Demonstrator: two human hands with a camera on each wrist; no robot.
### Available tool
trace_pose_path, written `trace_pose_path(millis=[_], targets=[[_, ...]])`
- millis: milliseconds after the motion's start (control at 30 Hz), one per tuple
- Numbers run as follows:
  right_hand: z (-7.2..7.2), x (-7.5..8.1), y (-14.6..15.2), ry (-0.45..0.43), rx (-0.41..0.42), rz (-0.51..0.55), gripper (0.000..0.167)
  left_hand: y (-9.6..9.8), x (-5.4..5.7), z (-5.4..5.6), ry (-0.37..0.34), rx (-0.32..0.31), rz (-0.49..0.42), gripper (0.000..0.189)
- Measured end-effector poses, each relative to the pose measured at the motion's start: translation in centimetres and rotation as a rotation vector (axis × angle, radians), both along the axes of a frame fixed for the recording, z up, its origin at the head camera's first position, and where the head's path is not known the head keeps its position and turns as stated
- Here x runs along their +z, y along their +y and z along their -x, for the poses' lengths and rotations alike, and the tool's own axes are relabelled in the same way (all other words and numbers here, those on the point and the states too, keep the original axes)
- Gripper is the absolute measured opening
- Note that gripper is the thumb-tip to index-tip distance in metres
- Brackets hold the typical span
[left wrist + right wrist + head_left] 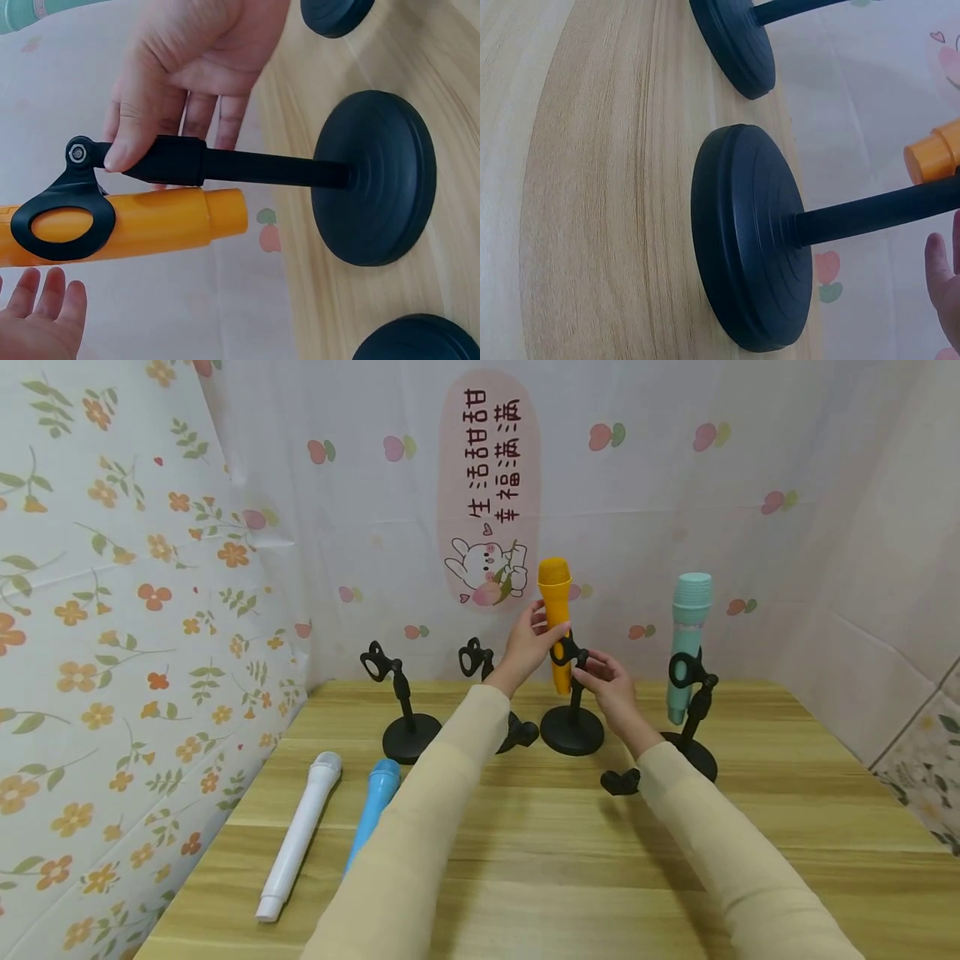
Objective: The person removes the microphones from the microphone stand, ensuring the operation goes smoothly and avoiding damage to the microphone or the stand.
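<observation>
In the head view my left hand [528, 643] holds an orange microphone [555, 589], its thumb across the front. The microphone leans through the ring clip [105, 225] of a black tabletop stand. My right hand [609, 689] pinches the neck of that stand [573, 731] just below the clip joint; the left wrist view shows its thumb [127, 139] on the neck. Several fingertips of the left hand [41, 322] appear beside the microphone there. The right wrist view has the stand's round base [754, 236] on the table and the microphone's lower end [934, 155].
To the right, a teal microphone [690, 618] sits in another stand [697, 756]. Two stands with bare clips, one of them [411, 735] farthest left, stand on the left. White [300, 839] and blue [372, 810] microphones lie on the wooden table [525, 877]. Printed cloth [360, 527] hangs behind.
</observation>
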State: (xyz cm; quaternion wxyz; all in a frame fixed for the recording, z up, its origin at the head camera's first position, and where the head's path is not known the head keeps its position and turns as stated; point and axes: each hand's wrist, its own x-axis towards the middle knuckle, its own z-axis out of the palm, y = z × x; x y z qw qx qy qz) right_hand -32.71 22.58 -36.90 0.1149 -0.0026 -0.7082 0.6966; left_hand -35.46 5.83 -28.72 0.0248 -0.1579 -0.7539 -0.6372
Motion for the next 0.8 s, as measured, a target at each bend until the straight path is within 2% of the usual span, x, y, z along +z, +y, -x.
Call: trace_pose_path(millis=[300, 567, 800], targets=[[-0.26, 0.21, -0.52, 0.009, 0.009, 0.04, 0.058, 0.43, 0.39, 0.18, -0.031, 0.017, -0.055, 0.065], [-0.29, 0.13, -0.53, -0.011, 0.03, 0.06, 0.056, 0.61, 0.49, 0.16, -0.015, 0.014, -0.075, 0.056], [-0.28, -0.07, -0.48, -0.014, 0.019, 0.041, 0.046, 0.71, 0.38, 0.4, -0.026, 0.028, -0.076, 0.053]])
